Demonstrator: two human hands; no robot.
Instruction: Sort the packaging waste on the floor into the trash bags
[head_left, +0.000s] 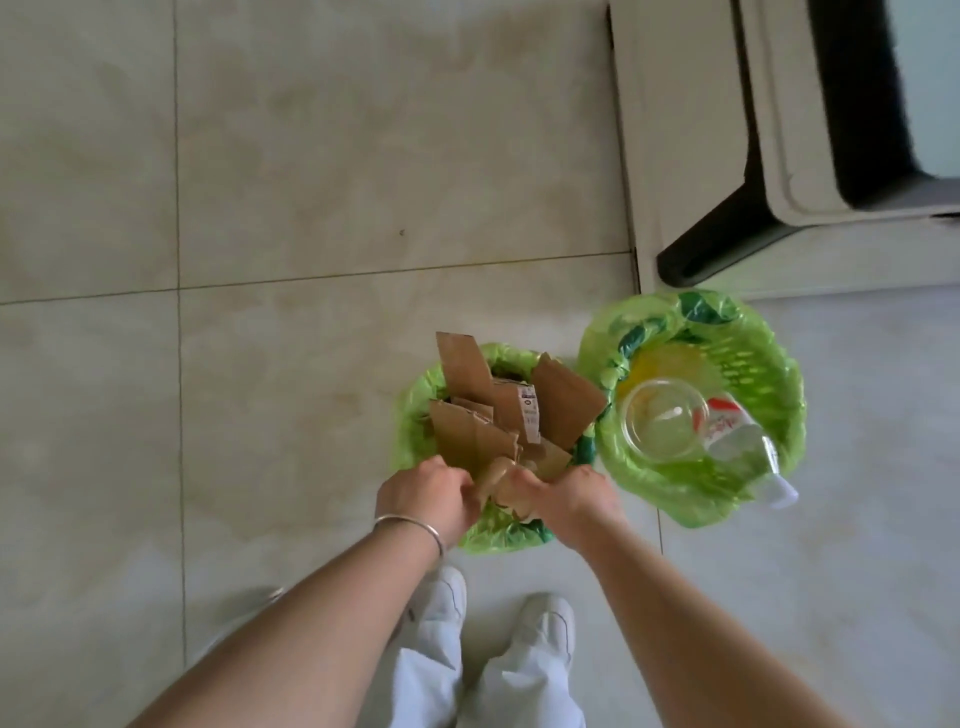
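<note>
Both the left hand (431, 493) and the right hand (563, 496) grip torn brown cardboard pieces (498, 421), whose long flaps stand up and away just beyond the fingertips, inside the nearer green-lined trash bag (415, 410). The second green-lined bag (769, 364), holding a clear plastic cup (660, 421) and a crushed bottle (748, 441), sits just right of the right hand, their rims nearly touching. Pushing straight down looks the only free way, since the cardboard already crowds the rim.

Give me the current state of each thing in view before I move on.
left bag: open, stuffed with cardboard.
cardboard pieces: upright, sticking out above the rim.
left hand: gripping the cardboard's near edge.
right hand: gripping the same cardboard.
right bag: open, holding plastics.
clear plastic cup: inside the right bag, mouth facing up.
plastic bottle: lying tilted, end over the rim.
</note>
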